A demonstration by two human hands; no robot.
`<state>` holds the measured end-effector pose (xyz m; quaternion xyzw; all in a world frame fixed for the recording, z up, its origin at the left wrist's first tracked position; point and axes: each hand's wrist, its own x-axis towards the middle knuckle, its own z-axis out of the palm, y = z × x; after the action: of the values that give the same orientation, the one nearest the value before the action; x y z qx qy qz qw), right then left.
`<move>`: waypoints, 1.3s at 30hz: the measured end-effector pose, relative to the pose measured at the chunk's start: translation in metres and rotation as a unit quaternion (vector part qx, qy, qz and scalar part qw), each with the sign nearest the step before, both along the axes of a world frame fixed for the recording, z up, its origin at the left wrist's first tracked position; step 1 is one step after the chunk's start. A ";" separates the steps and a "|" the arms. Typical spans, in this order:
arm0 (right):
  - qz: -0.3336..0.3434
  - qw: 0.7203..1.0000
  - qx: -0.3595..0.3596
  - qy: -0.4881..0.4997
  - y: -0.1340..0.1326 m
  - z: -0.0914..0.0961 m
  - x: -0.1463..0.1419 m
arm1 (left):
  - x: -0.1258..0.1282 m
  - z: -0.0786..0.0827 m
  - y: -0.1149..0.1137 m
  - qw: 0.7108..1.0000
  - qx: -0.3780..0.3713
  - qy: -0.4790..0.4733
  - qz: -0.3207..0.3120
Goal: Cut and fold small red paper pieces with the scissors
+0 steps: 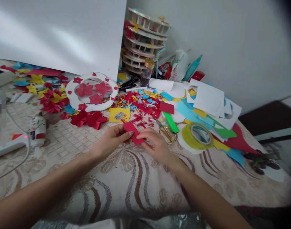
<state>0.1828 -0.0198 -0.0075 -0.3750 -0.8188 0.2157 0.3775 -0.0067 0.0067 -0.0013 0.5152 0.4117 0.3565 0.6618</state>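
Both of my hands pinch a small folded piece of red paper (132, 130) just above the patterned tablecloth (126, 184). My left hand (111, 141) grips its left end with thumb and fingers closed. My right hand (155, 145) holds its right end, fingers curled. Gold-handled scissors (166, 131) lie just right of my right hand. A roll of yellow-green tape (197, 136) sits further right. Red paper flowers (88, 119) lie beyond my left hand.
A white ring plate (91, 92) with red flowers stands behind, under a leaning white board (59, 35). Coloured paper scraps (145, 103), sheets (207, 108), a stack of white trays (145, 38), a jar (147, 71), markers (130, 84) and a glue bottle (38, 127) crowd the table.
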 end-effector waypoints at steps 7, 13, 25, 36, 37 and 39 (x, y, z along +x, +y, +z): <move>0.024 0.999 -0.014 0.031 0.001 -0.001 -0.001 | -0.003 0.000 0.003 0.999 0.032 0.014 -0.010; 0.002 0.999 0.000 0.041 0.000 -0.002 -0.004 | -0.003 -0.002 0.003 1.000 0.030 -0.004 -0.005; 0.054 0.996 -0.032 0.071 0.004 -0.002 -0.003 | -0.004 -0.002 0.003 0.996 0.081 0.028 -0.027; -0.030 0.998 0.045 0.040 0.003 -0.002 -0.005 | -0.001 -0.002 -0.001 0.999 -0.021 -0.035 -0.003; -0.030 0.998 0.041 0.039 0.003 -0.001 -0.004 | -0.002 -0.003 0.000 0.999 -0.019 -0.041 0.003; -0.030 0.998 0.032 0.042 0.003 -0.001 -0.004 | -0.004 -0.005 0.002 0.999 0.000 -0.041 0.013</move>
<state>0.1786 -0.0164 -0.0086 -0.3775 -0.7972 0.1937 0.4295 -0.0104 0.0082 -0.0064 0.4951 0.3905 0.3858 0.6734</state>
